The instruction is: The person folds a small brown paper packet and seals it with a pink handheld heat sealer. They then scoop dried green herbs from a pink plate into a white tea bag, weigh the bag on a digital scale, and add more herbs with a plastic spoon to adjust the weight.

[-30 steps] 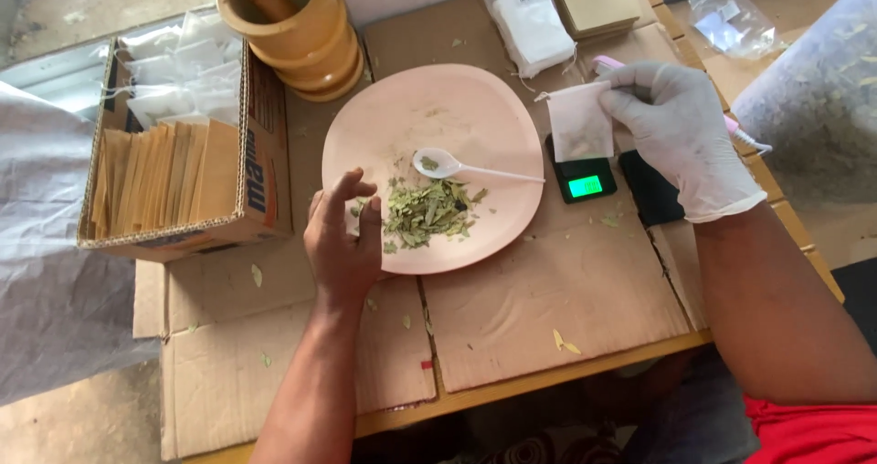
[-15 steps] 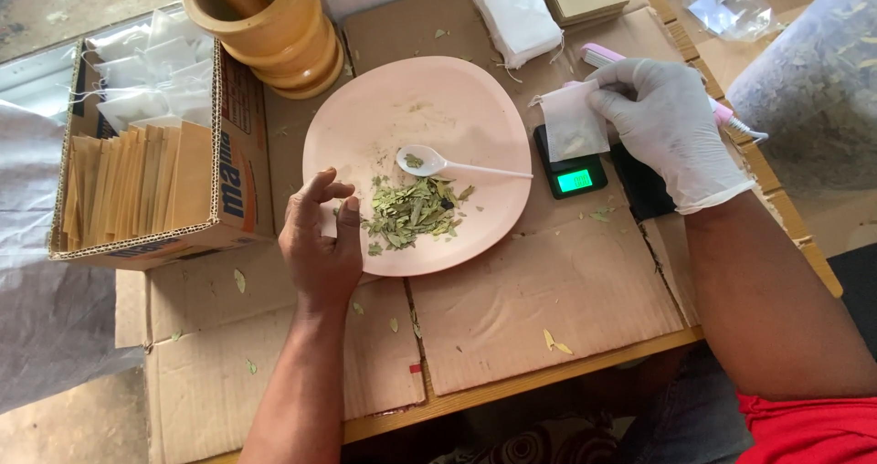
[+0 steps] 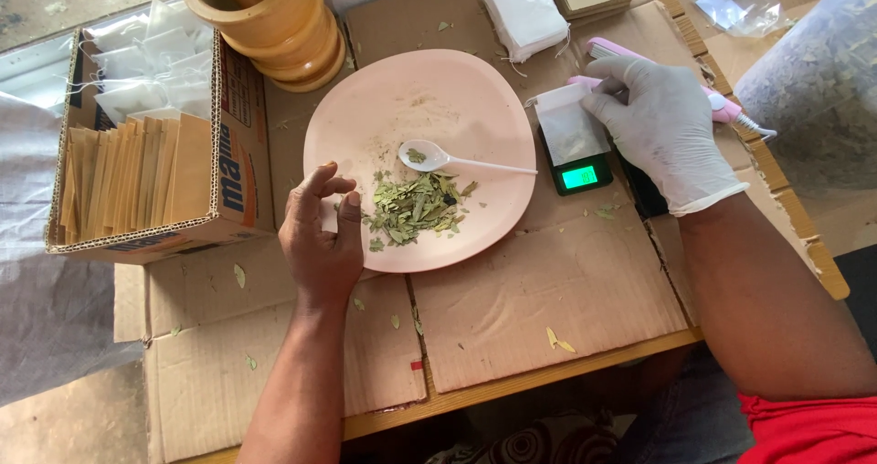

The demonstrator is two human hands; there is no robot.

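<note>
A bare left hand (image 3: 320,236) rests on the left rim of a pink plate (image 3: 384,89), fingers loosely curled on nothing, beside crumbly, featherlight dried leaves (image 3: 416,208) best pinched gently. Right of the plate, a gloved right hand (image 3: 662,131) pinches a flimsy white sachet (image 3: 568,128) over a small scale (image 3: 585,176).

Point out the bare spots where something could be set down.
Bare cardboard lies between the pink plate, the scale and the table's near edge. The far side is crowded: mortar, box of sachets, packets.
</note>
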